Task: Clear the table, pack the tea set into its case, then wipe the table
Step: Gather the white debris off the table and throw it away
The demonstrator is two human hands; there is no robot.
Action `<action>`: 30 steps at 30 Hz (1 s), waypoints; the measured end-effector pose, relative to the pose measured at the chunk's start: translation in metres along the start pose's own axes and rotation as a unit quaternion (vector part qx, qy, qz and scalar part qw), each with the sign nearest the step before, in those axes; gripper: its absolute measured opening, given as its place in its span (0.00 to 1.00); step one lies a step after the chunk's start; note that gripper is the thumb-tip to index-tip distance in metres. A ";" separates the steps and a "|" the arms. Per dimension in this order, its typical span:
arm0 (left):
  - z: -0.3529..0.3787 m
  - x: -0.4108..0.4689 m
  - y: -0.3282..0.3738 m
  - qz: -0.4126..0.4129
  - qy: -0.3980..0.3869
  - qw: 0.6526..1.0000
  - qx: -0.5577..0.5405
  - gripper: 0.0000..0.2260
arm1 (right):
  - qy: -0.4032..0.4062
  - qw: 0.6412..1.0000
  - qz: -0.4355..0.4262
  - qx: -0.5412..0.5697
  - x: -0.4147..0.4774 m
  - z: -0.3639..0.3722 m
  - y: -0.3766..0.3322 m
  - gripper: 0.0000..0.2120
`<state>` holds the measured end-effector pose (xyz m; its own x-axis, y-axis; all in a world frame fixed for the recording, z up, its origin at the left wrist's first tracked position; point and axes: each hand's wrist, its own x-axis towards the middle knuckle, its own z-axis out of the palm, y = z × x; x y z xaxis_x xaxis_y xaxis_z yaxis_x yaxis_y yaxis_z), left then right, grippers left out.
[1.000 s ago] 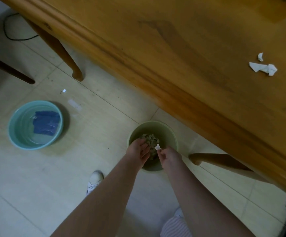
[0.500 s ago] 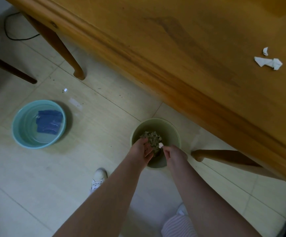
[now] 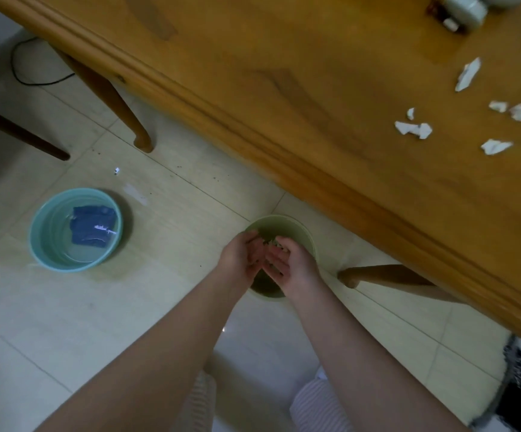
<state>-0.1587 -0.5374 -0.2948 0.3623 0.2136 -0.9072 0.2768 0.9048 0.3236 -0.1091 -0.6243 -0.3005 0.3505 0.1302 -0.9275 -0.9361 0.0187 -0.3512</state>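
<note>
Several white paper scraps [image 3: 413, 130] loose on the wooden counter [image 3: 284, 88], toward its right end; pale tea ware [image 3: 465, 7] at the far corner, blurred. Below the counter's edge, both hands over a green bin [image 3: 306, 240] on the floor: left hand [image 3: 243, 255] and right hand [image 3: 290, 263] with palms facing, close together, fingers [image 3: 253, 241] loosely spread, gripping nothing visible. Farther left, a teal basin [image 3: 39, 244] of water with a blue cloth [image 3: 93, 226] inside.

The left hand [image 3: 243, 256] and right hand [image 3: 291, 264], fingers relaxed, hung over the green bin [image 3: 302, 229], a blue basin [image 3: 53, 256] at its nine o'clock.
</note>
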 end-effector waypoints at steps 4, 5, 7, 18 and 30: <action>-0.005 -0.038 0.024 0.050 0.000 0.998 0.033 0.10 | -0.039 0.999 -0.003 -0.002 -0.045 0.008 -0.014 0.09; -0.006 -0.051 0.028 0.063 -0.003 0.997 0.036 0.11 | -0.048 0.999 -0.003 -0.004 -0.057 0.011 -0.016 0.09; -0.008 -0.075 0.034 0.079 -0.005 0.996 0.029 0.11 | -0.061 0.998 -0.008 -0.009 -0.077 0.015 -0.018 0.11; 0.006 -0.191 0.079 0.182 -0.010 0.982 0.041 0.09 | -0.152 0.986 -0.062 -0.012 -0.199 0.017 -0.049 0.10; 0.116 -0.260 0.102 0.208 -0.101 0.960 0.156 0.12 | -0.099 0.974 -0.200 0.048 -0.278 -0.018 -0.149 0.10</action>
<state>-0.1213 -0.5430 0.0051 0.6550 0.4281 -0.6226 0.3136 0.5956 0.7395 -0.0666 -0.6806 0.0069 0.6837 0.2821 -0.6731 -0.7279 0.1975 -0.6566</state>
